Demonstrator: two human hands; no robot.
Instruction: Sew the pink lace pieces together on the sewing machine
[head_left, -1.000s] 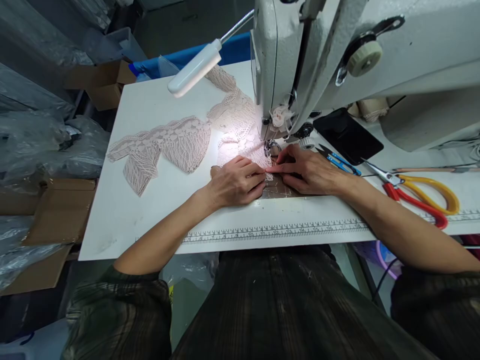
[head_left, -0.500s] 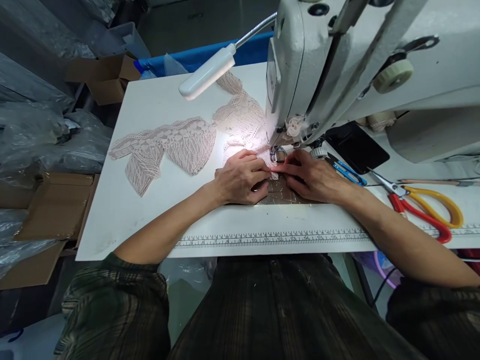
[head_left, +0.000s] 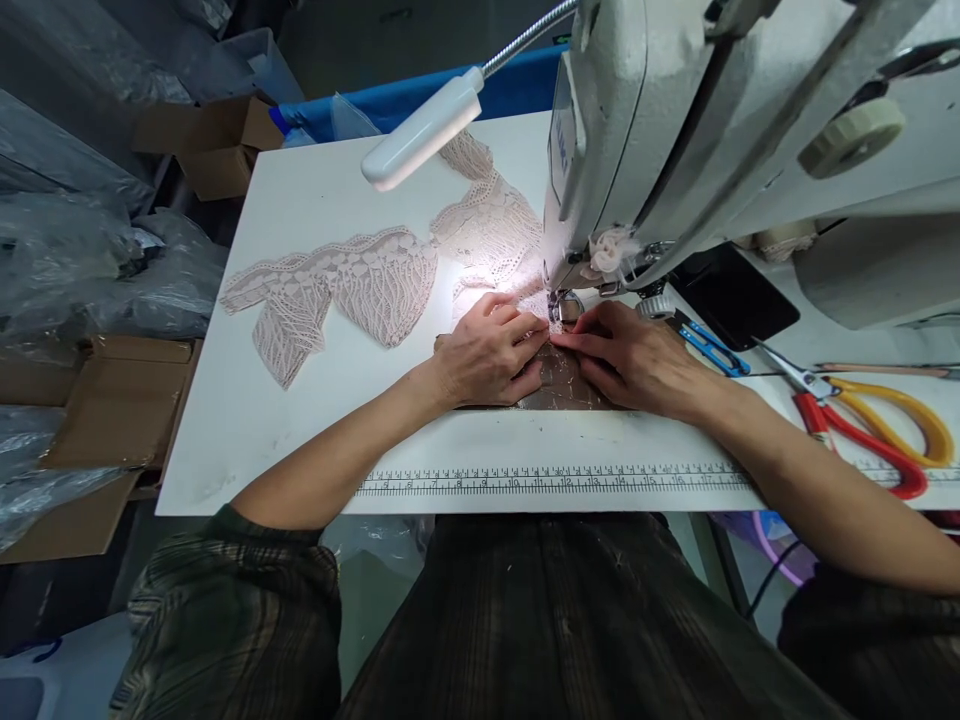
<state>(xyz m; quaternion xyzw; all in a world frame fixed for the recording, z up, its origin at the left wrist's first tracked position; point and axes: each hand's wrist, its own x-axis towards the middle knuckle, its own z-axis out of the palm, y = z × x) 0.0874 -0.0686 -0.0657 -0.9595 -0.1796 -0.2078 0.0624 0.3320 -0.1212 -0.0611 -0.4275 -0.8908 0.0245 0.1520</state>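
Pale pink lace [head_left: 534, 300] lies under the presser foot [head_left: 568, 306] of a white sewing machine [head_left: 600, 130]. My left hand [head_left: 491, 352] rests on the lace just left of the foot, fingers bent and pressed down on its edge. On the near right side of the foot, my right hand [head_left: 637, 360] pinches the lace edge between thumb and index finger. The fingertips of both hands nearly meet in front of the needle area. Below them shows the brownish metal bed plate [head_left: 562, 385]. My fingers hide part of the lace.
Joined lace pieces [head_left: 386, 290] spread across the table to the left. A white lamp [head_left: 424, 130] hangs above them. On the right lie blue thread snips [head_left: 712, 348], a dark phone [head_left: 735, 295] and red-and-yellow scissors [head_left: 862, 410]. A printed ruler [head_left: 555, 482] runs along the front edge.
The view has shifted slightly, so the machine appears farther right. My hands keep nearly the same place at the presser foot, with the left fingers a little straighter. Both still hold the lace.
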